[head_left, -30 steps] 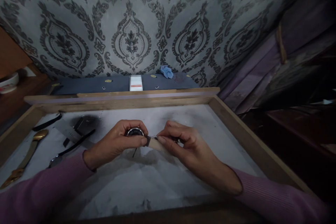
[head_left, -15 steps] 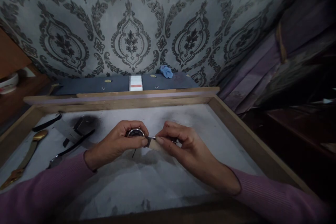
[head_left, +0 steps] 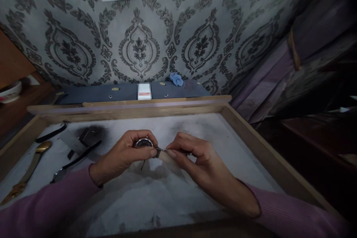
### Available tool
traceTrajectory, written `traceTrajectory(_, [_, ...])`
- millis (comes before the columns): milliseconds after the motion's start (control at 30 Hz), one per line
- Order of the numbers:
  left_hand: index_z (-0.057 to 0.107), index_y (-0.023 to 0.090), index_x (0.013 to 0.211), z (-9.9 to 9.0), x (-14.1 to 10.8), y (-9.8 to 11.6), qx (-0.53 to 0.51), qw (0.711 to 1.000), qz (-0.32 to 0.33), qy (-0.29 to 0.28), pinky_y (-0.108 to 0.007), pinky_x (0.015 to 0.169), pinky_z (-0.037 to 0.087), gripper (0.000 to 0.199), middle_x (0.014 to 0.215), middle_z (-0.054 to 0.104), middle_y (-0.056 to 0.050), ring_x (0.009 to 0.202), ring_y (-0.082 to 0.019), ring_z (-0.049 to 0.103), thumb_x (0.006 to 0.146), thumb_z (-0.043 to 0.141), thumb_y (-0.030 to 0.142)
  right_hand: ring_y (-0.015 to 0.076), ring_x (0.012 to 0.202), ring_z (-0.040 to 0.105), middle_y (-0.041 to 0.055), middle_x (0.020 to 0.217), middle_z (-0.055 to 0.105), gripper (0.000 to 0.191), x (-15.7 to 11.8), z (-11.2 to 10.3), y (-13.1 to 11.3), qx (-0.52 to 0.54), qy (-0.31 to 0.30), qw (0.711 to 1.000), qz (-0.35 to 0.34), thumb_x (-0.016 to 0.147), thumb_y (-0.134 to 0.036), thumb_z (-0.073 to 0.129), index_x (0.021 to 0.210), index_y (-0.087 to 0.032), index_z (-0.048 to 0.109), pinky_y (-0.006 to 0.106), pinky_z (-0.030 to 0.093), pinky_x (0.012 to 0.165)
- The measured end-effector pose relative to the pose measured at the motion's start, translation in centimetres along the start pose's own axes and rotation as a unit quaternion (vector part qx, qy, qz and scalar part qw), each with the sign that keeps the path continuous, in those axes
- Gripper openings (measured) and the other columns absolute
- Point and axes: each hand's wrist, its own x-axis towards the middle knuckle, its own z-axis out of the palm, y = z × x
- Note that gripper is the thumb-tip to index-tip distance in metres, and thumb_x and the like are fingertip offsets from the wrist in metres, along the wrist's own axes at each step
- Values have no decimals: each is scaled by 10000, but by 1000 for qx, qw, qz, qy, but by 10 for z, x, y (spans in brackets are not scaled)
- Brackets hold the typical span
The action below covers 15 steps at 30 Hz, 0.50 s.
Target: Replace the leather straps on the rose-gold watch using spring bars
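Note:
Over the middle of the tray, my left hand (head_left: 129, 147) is closed around a round watch (head_left: 144, 142) with a shiny metal rim. Its thumb lies along the near side of the case, and a beige and dark strap (head_left: 164, 156) slants down to the right from there. Thumb and forefinger of my right hand (head_left: 192, 152) pinch a thin metal tool (head_left: 161, 149), whose narrow end reaches the strap side of the watch by my left thumb. The exact kind of tool is too small to make out. A short dark piece (head_left: 143, 164) pokes out below my left hand.
Left in the wooden-edged tray (head_left: 227, 109) lie a gold watch (head_left: 30, 167), a dark-strapped watch (head_left: 75, 161), a grey-strapped one (head_left: 74, 141) and a black strap (head_left: 51, 132). Behind the rim are a small white box (head_left: 144, 92) and a crumpled blue cloth (head_left: 176, 79).
The view has tilted up slightly. My right hand has shifted a little down and right, and the tool lies at a slightly different angle. Both hands keep their grips.

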Motion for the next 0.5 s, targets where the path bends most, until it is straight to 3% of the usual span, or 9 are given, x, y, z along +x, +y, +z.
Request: traceTrajectory(500, [609,153,775,0,0,-4,-22,1000,0,8,-218,551,265,174,639,488,38,599,-93,385,759,693,304,108,586,468,-1,631,505,218,0,2,-3,22,23,999,16,889,-196,531,706,-158,642,234,365,527])
